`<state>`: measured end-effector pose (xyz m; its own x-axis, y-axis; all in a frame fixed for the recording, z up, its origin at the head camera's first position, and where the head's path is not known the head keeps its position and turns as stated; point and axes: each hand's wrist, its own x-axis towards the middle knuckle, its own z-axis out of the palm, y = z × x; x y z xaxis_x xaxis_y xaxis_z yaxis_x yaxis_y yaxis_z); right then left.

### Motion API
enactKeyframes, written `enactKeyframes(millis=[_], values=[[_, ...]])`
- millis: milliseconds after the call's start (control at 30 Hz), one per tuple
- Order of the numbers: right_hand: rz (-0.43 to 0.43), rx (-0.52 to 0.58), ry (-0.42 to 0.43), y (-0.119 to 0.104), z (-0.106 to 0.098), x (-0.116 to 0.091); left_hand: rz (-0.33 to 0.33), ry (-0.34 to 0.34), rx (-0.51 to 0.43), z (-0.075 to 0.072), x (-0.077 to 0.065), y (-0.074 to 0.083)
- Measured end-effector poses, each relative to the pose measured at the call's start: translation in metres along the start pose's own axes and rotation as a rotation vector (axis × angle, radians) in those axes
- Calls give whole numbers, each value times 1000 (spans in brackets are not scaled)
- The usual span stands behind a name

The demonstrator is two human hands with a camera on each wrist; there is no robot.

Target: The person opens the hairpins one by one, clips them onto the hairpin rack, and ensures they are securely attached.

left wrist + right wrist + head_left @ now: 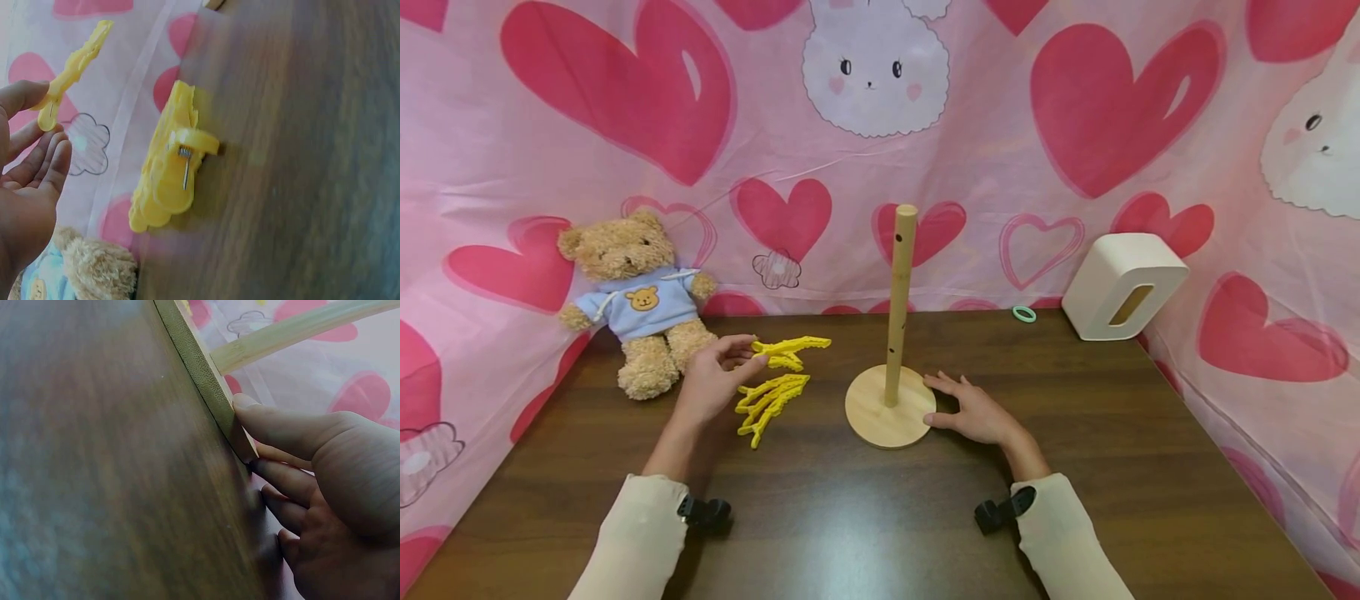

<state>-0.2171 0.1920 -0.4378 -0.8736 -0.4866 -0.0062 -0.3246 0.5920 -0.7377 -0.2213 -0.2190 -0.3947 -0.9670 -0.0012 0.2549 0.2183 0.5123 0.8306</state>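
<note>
One yellow clip (808,342) is pinched by the left hand (715,377), near overlapping clips (772,400), uncountable, at one stand's (898,308) nine o'clock. The base (867,414) is touched at three by the relaxed right hand (976,414).

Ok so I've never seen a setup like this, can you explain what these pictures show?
There's no robot, just a person's bare hands. The wide picture comes from a head camera; the other two come from a wrist camera on each arm. The left hand pinches a yellow clip, and the right hand touches the round base of a wooden stand. More yellow clips lie on the brown table. Also there are a teddy bear in a blue top, a small green ring and a white box with a slot.
</note>
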Motion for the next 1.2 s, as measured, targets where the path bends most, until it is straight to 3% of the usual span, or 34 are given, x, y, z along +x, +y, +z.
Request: enactKeyframes(millis=[367,900,1000,1200], values=[[11,-10,1,0,0,0,-35,-16,-36,7,-4,13],[10,-5,3,1,1,-1,61,-48,-116,16,-4,32],[25,5,0,0,1,-1,105,-43,-79,18,-4,34],[30,1,1,-1,0,-1,264,-25,59,23,-5,43]])
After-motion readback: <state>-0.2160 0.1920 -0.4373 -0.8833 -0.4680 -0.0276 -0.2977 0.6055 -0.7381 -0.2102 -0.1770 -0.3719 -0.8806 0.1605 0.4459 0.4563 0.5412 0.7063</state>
